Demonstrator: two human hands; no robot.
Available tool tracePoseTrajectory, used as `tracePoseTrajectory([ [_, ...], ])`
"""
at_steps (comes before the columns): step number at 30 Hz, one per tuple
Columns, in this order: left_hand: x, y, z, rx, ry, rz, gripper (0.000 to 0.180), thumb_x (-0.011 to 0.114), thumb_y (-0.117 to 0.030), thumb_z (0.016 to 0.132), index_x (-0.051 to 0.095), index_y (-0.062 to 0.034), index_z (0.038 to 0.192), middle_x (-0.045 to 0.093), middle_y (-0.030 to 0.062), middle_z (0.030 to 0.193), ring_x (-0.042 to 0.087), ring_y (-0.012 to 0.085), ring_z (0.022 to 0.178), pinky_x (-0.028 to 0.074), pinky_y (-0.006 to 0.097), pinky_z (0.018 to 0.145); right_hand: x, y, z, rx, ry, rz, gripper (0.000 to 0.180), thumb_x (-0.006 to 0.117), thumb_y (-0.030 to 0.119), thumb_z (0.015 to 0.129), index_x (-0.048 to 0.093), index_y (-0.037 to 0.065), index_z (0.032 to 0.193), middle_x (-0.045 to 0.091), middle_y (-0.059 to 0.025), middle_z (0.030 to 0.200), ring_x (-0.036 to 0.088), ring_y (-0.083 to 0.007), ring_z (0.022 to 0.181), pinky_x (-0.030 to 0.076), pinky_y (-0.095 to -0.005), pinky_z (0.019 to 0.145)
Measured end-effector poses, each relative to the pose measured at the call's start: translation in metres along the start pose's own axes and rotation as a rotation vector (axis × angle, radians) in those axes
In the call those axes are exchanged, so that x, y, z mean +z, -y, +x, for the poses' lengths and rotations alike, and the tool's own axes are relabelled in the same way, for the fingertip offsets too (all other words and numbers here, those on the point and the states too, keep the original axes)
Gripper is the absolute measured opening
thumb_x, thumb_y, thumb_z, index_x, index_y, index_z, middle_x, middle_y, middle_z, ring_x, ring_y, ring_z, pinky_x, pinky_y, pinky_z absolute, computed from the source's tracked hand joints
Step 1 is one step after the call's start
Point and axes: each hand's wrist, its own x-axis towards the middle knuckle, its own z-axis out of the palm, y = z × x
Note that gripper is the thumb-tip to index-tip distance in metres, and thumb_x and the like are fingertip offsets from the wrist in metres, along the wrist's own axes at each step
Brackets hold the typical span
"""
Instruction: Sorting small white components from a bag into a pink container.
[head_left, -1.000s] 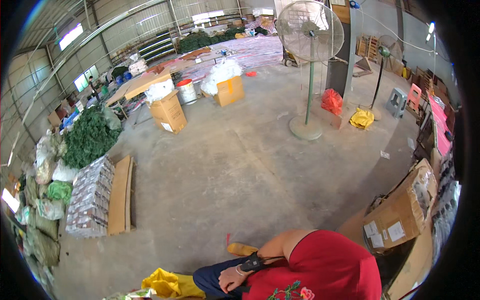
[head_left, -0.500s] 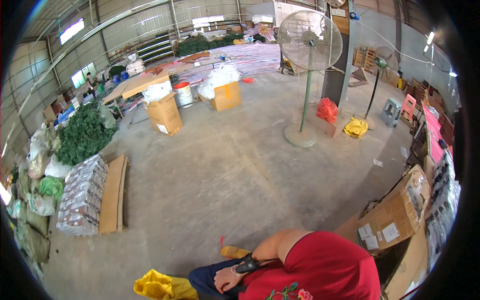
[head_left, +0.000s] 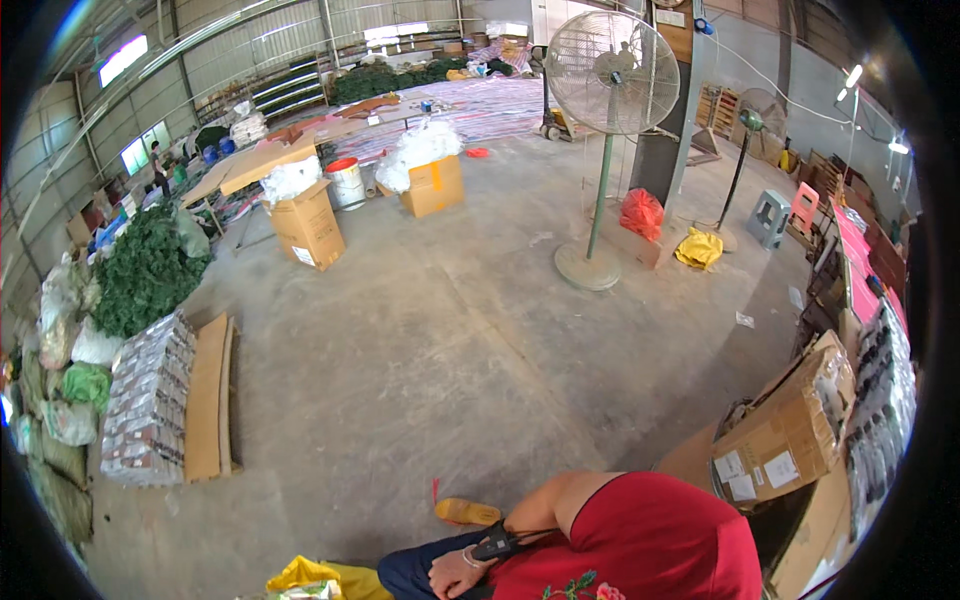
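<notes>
My right hand (head_left: 455,575) rests on my leg in navy trousers (head_left: 405,568), its fingers laid over the cloth with nothing visible in them. A black band with a small dark device (head_left: 492,543) circles the wrist, beside a pale bracelet. My bent arm comes out of a red sleeve (head_left: 660,535). Left of the leg lies a crumpled yellow bag (head_left: 355,580), with something pale and shiny (head_left: 312,592) at its lower edge, too cut off to name. A yellow, sole-shaped thing (head_left: 468,512) is on the floor above the wrist. My left hand is out of sight.
A torn carton (head_left: 780,430) stands close at right. At left are stacked plastic-wrapped packs (head_left: 150,405), flat cardboard (head_left: 208,400) and a green heap (head_left: 150,270). Farther off stand two cartons (head_left: 310,230), a bucket (head_left: 346,185) and a pedestal fan (head_left: 600,190). A person (head_left: 158,168) is far left.
The room has shifted slightly left in view. The yellow bag's raised opening has dropped lower, and the pale shiny thing now shows there. More of the yellow sole-shaped thing is visible. My right hand stays on the leg.
</notes>
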Motion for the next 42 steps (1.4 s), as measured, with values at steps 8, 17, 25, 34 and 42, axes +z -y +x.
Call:
tracePoseTrajectory([
  [8, 0.024, -0.011, -0.01, 0.044, 0.094, -0.047, 0.023, 0.064, -0.023, 0.092, 0.063, -0.0012, 0.099, 0.06, 0.0045, 0.089, 0.053, 0.0153, 0.081, 0.043, 0.029, 0.073, 0.001, 0.004, 0.0, 0.004, -0.008, -0.013, 0.016, 0.062, 0.025, 0.088, 0.073, 0.012, 0.088, 0.072, -0.0076, 0.088, 0.067, -0.0269, 0.081, 0.051, -0.0409, 0.068],
  [17, 0.017, -0.005, -0.016, -0.002, 0.202, 0.081, 0.027, 0.057, -0.023, 0.095, 0.06, 0.0035, 0.101, 0.059, 0.0095, 0.095, 0.055, 0.0191, 0.088, 0.045, 0.031, 0.08, 0.0, 0.013, -0.011, 0.028, -0.007, -0.015, 0.014, 0.06, 0.022, 0.088, 0.07, 0.013, 0.089, 0.068, -0.0036, 0.085, 0.063, -0.0256, 0.082, 0.048, -0.0409, 0.072],
  [25, 0.067, 0.002, -0.017, -0.039, 0.18, -0.152, 0.01, 0.055, -0.005, 0.089, 0.056, -0.0067, 0.079, 0.05, -0.0045, 0.075, 0.044, 0.006, 0.068, 0.035, 0.024, 0.061, -0.012, 0.015, -0.01, 0.054, -0.041, 0.071, 0.017, 0.059, 0.023, 0.085, 0.072, 0.011, 0.085, 0.07, -0.006, 0.085, 0.067, -0.0276, 0.083, 0.052, -0.0401, 0.072],
  [34, 0.096, -0.002, -0.034, -0.029, 0.411, -0.449, 0.016, 0.066, -0.005, 0.091, 0.069, -0.0016, 0.106, 0.071, 0.0044, 0.1, 0.064, 0.0109, 0.088, 0.049, 0.027, 0.08, -0.028, 0.028, -0.021, 0.179, 0.101, -0.028, 0.012, 0.058, 0.025, 0.091, 0.069, 0.02, 0.094, 0.063, 0.0051, 0.083, 0.058, -0.0173, 0.084, 0.042, -0.035, 0.075],
  [42, 0.087, 0.006, -0.037, -0.052, 0.402, -0.378, 0.023, 0.066, -0.007, 0.092, 0.067, -0.0006, 0.114, 0.07, 0.005, 0.106, 0.062, 0.0111, 0.096, 0.048, 0.028, 0.086, -0.026, 0.025, -0.024, 0.18, 0.073, -0.072, 0.013, 0.058, 0.026, 0.091, 0.069, 0.02, 0.094, 0.062, 0.0052, 0.082, 0.059, -0.0169, 0.083, 0.042, -0.0338, 0.075],
])
